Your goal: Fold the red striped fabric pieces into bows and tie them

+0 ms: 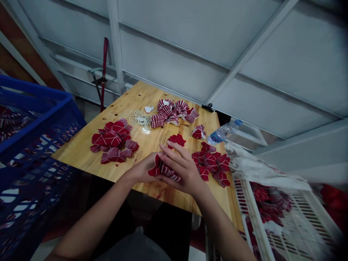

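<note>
Near the front edge of the wooden table, both my hands are closed around a stack of red cut pieces (169, 172) with white-striped edges. My left hand (145, 168) grips its left end, the fingers partly hidden behind the stack. From the right, my right hand (185, 169) wraps over the top with bent fingers. Just beyond my hands lies a small red stack (176, 140). A heap of loose pale rubber bands (140, 119) sits farther back. Whether a band is around the held stack, I cannot tell.
More red bundles lie on the table (152, 145) at the left (112, 139), back (171, 112) and right (212, 163). A water bottle (223, 132) lies at the right edge. A blue crate (40, 119) stands left, a white crate (255, 217) with red pieces right. Behind is a grey panelled wall (174, 47).
</note>
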The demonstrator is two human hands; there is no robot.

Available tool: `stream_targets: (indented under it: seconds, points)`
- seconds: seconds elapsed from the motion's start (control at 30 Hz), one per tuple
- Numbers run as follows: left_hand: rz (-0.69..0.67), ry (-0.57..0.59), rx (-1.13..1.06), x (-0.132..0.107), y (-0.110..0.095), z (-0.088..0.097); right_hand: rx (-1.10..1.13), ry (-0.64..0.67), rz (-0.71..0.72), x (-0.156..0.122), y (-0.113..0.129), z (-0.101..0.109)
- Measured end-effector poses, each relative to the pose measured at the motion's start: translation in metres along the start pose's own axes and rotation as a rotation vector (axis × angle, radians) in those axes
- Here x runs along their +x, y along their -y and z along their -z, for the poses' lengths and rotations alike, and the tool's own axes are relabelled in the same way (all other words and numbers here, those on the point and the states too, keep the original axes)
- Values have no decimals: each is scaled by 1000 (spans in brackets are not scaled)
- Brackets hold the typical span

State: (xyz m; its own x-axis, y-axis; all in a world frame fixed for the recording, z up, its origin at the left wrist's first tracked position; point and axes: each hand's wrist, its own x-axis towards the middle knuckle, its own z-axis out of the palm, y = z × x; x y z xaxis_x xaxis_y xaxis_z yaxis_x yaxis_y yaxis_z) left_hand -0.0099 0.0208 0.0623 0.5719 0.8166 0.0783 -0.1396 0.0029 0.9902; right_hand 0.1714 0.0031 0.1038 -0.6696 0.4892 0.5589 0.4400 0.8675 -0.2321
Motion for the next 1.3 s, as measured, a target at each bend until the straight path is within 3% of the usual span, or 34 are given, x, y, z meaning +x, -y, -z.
stream_targets:
  seconds: [0.23, 0.43, 0.57, 0.67, 0.8, 0.93, 1.07, 1.2, 1.3]
  points:
    - [-153, -12, 135, 5, -5, -1, -130, 40, -44, 4, 6, 4]
    - [-57, 118, 175, 2, -3, 2, 4, 77, 4, 5, 8, -3]
    - [59, 222, 200, 4, -5, -1, 70, -8, 51, -1, 2, -15]
    - [190, 260, 75, 7, -4, -7, 127, -96, 1, -6, -5, -25]
    - [284, 189, -116, 10, 1, -10, 191, -165, -160, -10, -13, -34]
    - [260, 84, -124, 13, 8, -9, 263, -101, -273, -11, -19, -33]
    - [232, 69, -138, 17, 19, -11, 251, -105, -302, -10, -14, -31]
    - [135, 7, -72, 20, 29, -17, 287, -41, -420, -4, -6, -29]
    - [139, -42, -178, 17, 35, -17, 395, 8, -511, 0, -7, -21]
